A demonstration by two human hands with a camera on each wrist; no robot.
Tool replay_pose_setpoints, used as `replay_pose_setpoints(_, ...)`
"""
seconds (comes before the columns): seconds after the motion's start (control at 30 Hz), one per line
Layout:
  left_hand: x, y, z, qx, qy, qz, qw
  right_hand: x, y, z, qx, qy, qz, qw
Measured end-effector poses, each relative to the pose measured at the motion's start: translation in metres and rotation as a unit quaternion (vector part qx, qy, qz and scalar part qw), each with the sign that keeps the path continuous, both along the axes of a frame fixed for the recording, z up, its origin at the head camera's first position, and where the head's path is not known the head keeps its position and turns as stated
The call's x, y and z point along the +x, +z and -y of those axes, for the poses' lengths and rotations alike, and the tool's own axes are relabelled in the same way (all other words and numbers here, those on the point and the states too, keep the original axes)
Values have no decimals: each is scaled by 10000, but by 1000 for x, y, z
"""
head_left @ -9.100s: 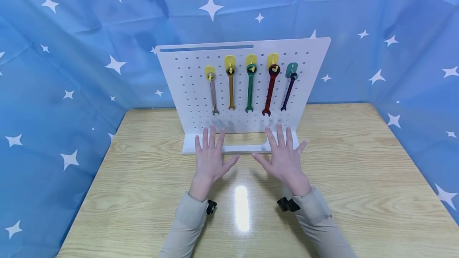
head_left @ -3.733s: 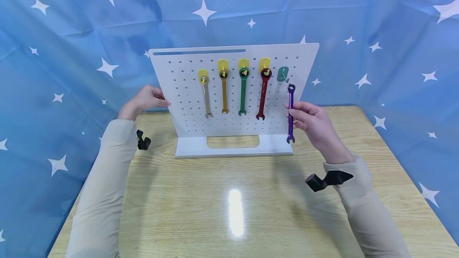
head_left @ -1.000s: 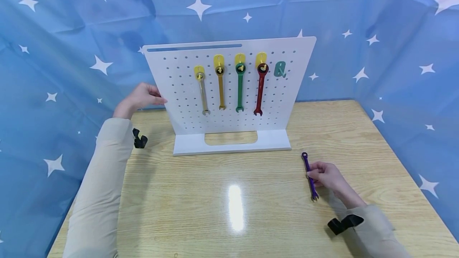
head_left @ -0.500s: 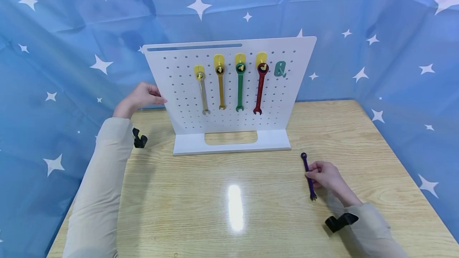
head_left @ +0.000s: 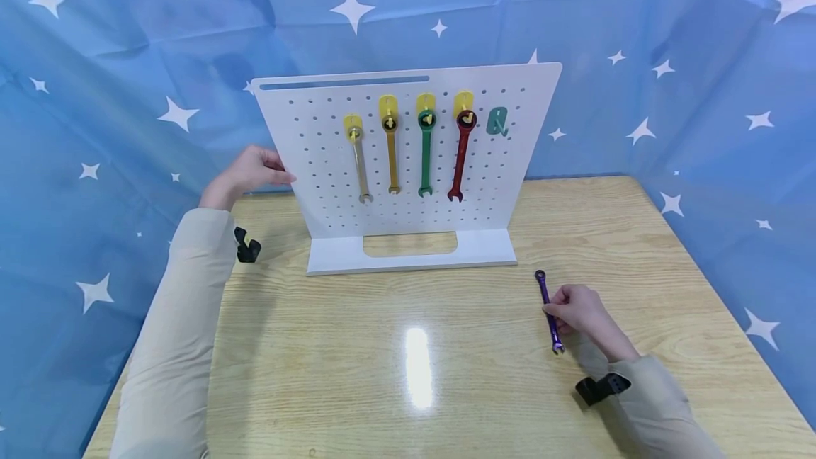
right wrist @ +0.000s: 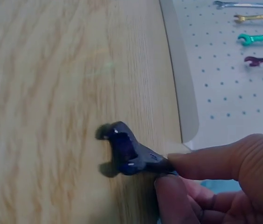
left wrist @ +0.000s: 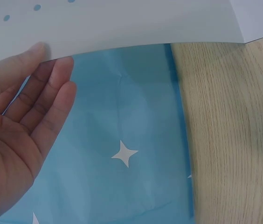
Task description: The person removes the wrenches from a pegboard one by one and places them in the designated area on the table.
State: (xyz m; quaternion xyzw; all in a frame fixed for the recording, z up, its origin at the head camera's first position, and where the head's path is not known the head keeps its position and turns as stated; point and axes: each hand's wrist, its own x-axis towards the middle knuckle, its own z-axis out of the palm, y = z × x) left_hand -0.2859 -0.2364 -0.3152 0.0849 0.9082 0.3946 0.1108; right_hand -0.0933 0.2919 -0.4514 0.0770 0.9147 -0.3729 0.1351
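Observation:
My left hand (head_left: 251,170) pinches the left edge of the upright white pegboard (head_left: 331,186), thumb on the front and fingers behind. In the left wrist view, the thumb (left wrist: 33,53) lies along the board's edge. My right hand (head_left: 581,310) pinches a purple combination wrench (head_left: 553,331) at its middle, low over the table to the right of the board. The wrench's open end (right wrist: 124,151) hangs close over the wood in the right wrist view, its shadow right beside it. Its ring end points toward the board.
On the board's yellow hooks hang a silver wrench (head_left: 360,165), a gold wrench (head_left: 392,158), a green wrench (head_left: 426,158) and a red wrench (head_left: 460,158). A bare green hook (head_left: 497,121) is at right. The board's base (head_left: 491,250) stands on the wooden table (head_left: 331,360).
Both hands were spread before the board at first. The left took its edge; the right took the purple wrench off the green hook and lowered it rightward to the table. Over the last second, both barely move.

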Motion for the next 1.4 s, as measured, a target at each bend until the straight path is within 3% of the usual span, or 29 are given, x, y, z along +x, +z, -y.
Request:
replay_pose_setpoints(0.3,1,1,-2,23,41,20,10000,-2,4,-4,28,73,-41,10000)
replay_pose_setpoints(0.6,1,1,-2,11,74,57,10000,-17,22,2,-18,156,-1294,9915)
replay_pose_setpoints(0.83,3,1,-1,-50,99,108,9999,-31,40,17,-422,251,-1269,9907)
replay_pose_setpoints(1.07,2,1,-1,-57,88,96,9999,-46,55,34,-564,353,-1505,9864)
replay_pose_setpoints(1.4,1,0,-1,-41,19,-22,10000,-70,67,64,-756,543,-1578,9831)
